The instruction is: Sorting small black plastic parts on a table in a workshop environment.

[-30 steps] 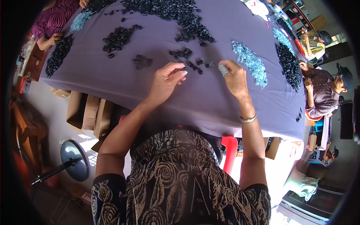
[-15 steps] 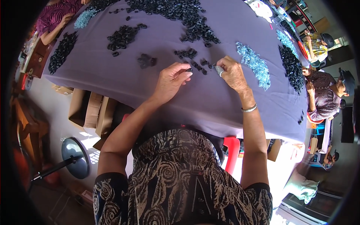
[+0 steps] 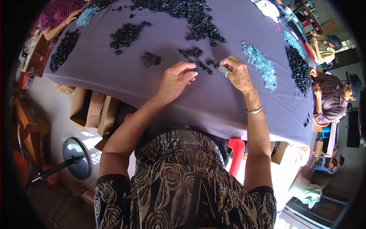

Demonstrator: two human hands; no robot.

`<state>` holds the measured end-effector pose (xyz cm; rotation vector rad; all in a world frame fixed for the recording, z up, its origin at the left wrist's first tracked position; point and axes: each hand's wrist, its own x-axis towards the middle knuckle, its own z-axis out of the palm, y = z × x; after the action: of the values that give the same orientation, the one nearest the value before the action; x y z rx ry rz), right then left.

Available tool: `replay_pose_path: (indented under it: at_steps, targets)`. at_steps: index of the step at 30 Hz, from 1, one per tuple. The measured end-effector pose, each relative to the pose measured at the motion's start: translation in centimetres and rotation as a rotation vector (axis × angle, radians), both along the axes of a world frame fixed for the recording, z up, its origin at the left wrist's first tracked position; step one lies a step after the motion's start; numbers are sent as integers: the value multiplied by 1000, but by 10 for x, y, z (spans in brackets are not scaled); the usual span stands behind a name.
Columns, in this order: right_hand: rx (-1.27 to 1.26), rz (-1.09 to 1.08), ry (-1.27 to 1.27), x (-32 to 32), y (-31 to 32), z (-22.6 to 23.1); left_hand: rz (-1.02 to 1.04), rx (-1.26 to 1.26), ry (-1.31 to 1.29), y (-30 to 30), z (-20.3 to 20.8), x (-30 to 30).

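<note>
Seen from above, a person in a patterned top works at a table covered by a purple-grey cloth (image 3: pixel 213 105). The left hand (image 3: pixel 176 82) pinches a small black piece (image 3: pixel 195 70) between thumb and fingertips, just above the cloth near its front edge. The right hand (image 3: pixel 238 76), to the right and a little apart, has its fingers curled in and a grey wrap (image 3: pixel 224 70) on one digit; whether it grips anything cannot be told. Its fingertips are just beside a few loose black pieces (image 3: pixel 203 66). A silver bracelet (image 3: pixel 254 110) circles the right wrist. Beyond the hands lie a small black cluster (image 3: pixel 150 59), a black heap (image 3: pixel 127 35) to the left, and a much larger black pile (image 3: pixel 167 7) at the far side. Right of the right hand is a long strip of pale blue bits (image 3: pixel 261 66). Other people sit around: one at upper left (image 3: pixel 61 16), one in stripes at right (image 3: pixel 331 89). Cardboard boxes (image 3: pixel 92 111) stand at lower left.
</note>
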<state>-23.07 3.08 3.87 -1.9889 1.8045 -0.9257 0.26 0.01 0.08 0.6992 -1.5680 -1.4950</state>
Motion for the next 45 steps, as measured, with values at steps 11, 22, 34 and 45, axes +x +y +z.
replay_pose_path:
  at_steps: [11, 22, 34, 45]
  targets:
    - [19, -4, -372, -2, 4, -9, -26, 54, 37, 1, 0, 1]
    - [120, 221, -666, 48, 10, 5, -50, 13, 53, 2, 5, 0]
    - [135, 220, -463, 51, 2, 5, -88, -50, -8, 1, 4, 2]
    - [235, 322, -310, 49, -4, 20, -60, -82, -42, 1, 3, 1]
